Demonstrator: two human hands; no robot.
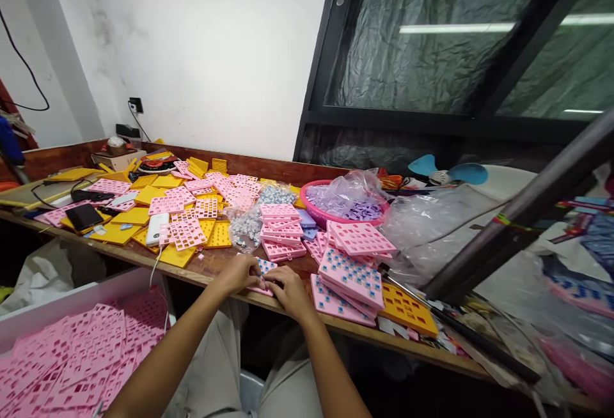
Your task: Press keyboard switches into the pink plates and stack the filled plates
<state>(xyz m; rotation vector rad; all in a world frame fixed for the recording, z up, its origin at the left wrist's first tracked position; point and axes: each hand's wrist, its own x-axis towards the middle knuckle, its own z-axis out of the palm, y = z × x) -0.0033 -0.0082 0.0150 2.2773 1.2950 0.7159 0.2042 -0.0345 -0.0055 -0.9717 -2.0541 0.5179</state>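
At the table's front edge lies a pink foam board (266, 266) dotted with small blue and white pieces. My left hand (238, 275) is over its left side, fingers bent and pinched together. Across from it, my right hand (289, 290) rests on the board's right part with curled fingers meeting near the left fingertips. Whatever is between the fingertips is too small to make out. Just behind, a stack of pink foam boards (282, 231) stands beside a clear bag of small white-and-blue pieces (247, 229). Right of my hands, more pink boards with blue pieces (352, 275) are piled.
A pink basket (314, 215) of purple pieces stands behind. Yellow boards (132, 216), a phone (84, 216) and a white power bank (156, 229) lie left. A yellow board (410, 309) and a slanting dark pole (518, 207) are right. A white bin (91, 298) holds pink sheets.
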